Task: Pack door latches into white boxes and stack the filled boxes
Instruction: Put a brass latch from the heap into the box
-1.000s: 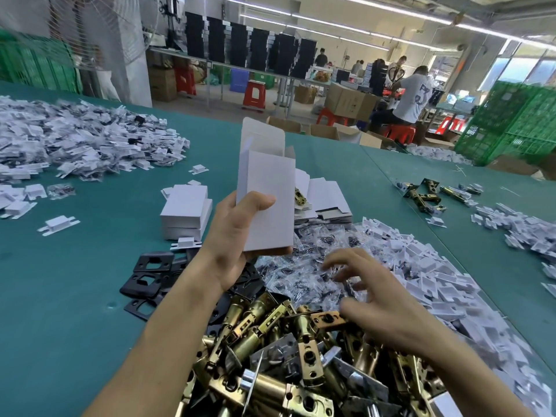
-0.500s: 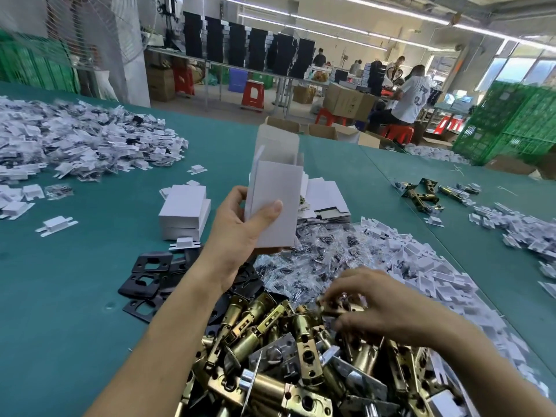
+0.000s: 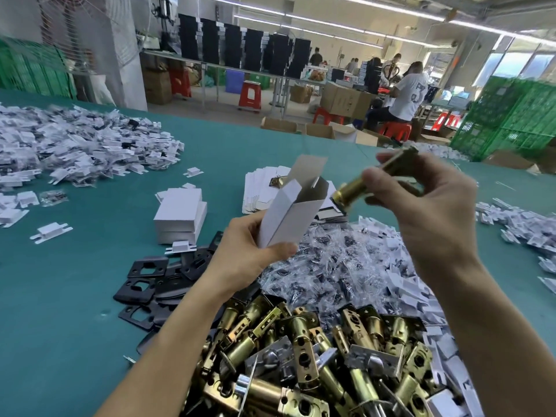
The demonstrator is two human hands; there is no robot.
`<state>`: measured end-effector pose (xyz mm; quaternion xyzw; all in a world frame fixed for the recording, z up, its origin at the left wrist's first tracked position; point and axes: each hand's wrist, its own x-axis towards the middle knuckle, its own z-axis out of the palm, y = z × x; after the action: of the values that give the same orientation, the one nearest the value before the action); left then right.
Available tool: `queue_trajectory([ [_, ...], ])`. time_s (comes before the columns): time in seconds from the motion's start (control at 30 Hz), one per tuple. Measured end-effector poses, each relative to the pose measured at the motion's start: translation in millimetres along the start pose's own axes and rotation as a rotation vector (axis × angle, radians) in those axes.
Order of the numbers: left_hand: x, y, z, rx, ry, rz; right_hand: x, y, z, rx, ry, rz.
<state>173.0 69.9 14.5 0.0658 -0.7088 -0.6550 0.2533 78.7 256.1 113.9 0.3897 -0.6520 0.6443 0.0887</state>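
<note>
brass latch (image 3: 355, 191) tilted in right hand (image 3: 430, 212), fingers curled round it, round end just beside open mouth of white box (image 3: 291, 209). left hand (image 3: 249, 254) grips box's lower end. latch pile (image 3: 316, 356) below on green table (image 3: 60, 296); closed boxes (image 3: 180, 215) stacked at left.

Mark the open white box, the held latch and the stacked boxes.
open white box (image 3: 296, 219), head view, side wall
held latch (image 3: 352, 192), head view, brass barrel
stacked boxes (image 3: 179, 206), head view, top box's face
</note>
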Motion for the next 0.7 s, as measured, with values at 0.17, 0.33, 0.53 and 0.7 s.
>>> queue_trajectory([
  [0.17, 0.6, -2.8, 0.2, 0.084, 0.033, 0.039, 14.4, -6.3, 32.2, -0.145, 0.156, -0.121],
  [0.33, 1.6, -4.1, 3.8, 0.162, 0.078, 0.044, 14.5, -5.5, 47.3, -0.265, 0.170, -0.314],
  [0.53, -0.6, -0.7, 6.7, 0.191, 0.138, 0.089, 14.0, -7.9, 56.1, -0.401, 0.132, -0.343],
  [0.7, -1.7, 1.7, 10.5, 0.221, 0.180, 0.084, 13.7, -8.2, 58.5, -0.521, 0.241, -0.316],
])
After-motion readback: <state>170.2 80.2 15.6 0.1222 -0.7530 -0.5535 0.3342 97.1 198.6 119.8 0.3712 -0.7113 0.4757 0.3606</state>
